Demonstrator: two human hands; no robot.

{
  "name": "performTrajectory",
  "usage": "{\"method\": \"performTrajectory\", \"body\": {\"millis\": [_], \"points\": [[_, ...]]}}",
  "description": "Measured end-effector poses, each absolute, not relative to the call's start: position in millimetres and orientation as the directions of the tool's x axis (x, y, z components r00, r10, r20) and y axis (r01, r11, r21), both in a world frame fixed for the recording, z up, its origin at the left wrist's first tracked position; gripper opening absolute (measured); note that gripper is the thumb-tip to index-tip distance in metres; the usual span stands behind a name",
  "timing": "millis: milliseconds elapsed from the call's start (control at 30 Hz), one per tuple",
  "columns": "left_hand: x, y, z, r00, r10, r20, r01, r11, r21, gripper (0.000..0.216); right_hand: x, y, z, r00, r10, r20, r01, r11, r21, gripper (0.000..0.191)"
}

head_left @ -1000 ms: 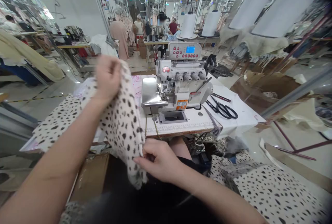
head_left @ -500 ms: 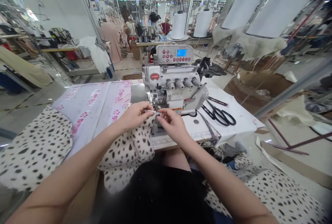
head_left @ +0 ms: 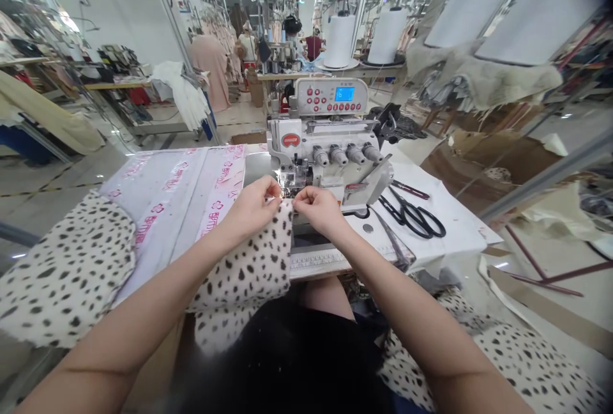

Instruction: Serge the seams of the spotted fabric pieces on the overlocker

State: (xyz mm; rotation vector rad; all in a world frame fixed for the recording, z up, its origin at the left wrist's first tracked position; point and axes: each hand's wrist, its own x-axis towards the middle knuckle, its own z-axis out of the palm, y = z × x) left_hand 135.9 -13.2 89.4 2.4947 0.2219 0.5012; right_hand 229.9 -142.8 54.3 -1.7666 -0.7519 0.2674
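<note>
A white overlock sewing machine (head_left: 330, 145) stands in front of me, its display lit blue. My left hand (head_left: 258, 206) pinches the upper edge of a cream, dark-spotted fabric piece (head_left: 253, 267) just before the presser foot. At the same edge, on its right corner, my right hand (head_left: 318, 206) is closed with thumb and forefinger together. The fabric hangs from my fingers over the table's front edge toward my lap. Whether the edge lies under the presser foot is hidden by my fingers.
Black scissors (head_left: 416, 216) lie right of the machine on white sheeting, beside a dark slim tool (head_left: 410, 190). Another spotted fabric piece (head_left: 71, 267) drapes over the table's left end. More spotted fabric (head_left: 522, 356) is heaped at lower right. Large thread cones (head_left: 340, 40) stand behind.
My right hand has closed its fingers on the fabric's corner, which were looser before. The fabric's right side now hangs straighter and flatter. The view has shifted slightly.
</note>
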Motion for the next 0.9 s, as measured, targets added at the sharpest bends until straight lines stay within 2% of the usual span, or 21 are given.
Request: {"method": "performTrajectory", "body": {"millis": [167, 367, 433, 500, 567, 667, 767, 900], "points": [[150, -11, 86, 0.887, 0.339, 0.313, 0.13, -0.835, 0.535, 0.006, 229, -136, 52, 0.82, 0.495, 0.288, 0.473, -0.3, -0.829, 0.007], [164, -5, 87, 0.881, 0.358, 0.308, 0.165, -0.845, 0.509, 0.01, 223, -130, 47, 0.788, 0.449, 0.421, 0.605, -0.44, -0.664, 0.006], [163, -4, 89, 0.884, 0.35, 0.311, 0.162, -0.851, 0.499, 0.01, 218, -134, 43, 0.787, 0.437, 0.437, 0.608, -0.428, -0.668, 0.008], [158, -5, 89, 0.887, 0.335, 0.318, 0.149, -0.858, 0.491, 0.01, 209, -143, 35, 0.767, 0.434, 0.473, 0.621, -0.315, -0.717, 0.01], [147, -8, 88, 0.88, 0.271, 0.39, 0.08, -0.894, 0.44, 0.009, 197, -156, 24, 0.719, 0.472, 0.51, 0.634, -0.143, -0.76, 0.01], [126, -13, 82, 0.849, 0.068, 0.524, -0.106, -0.95, 0.294, 0.014, 176, -173, 4, 0.606, 0.65, 0.459, 0.59, 0.02, -0.807, 0.011], [111, -14, 76, 0.862, -0.082, 0.501, -0.225, -0.946, 0.233, 0.024, 160, -183, -10, 0.515, 0.79, 0.332, 0.524, 0.016, -0.852, 0.021], [107, -11, 72, 0.896, -0.132, 0.425, -0.235, -0.951, 0.201, 0.03, 149, -192, -14, 0.478, 0.847, 0.233, 0.431, 0.006, -0.902, 0.028]]}}
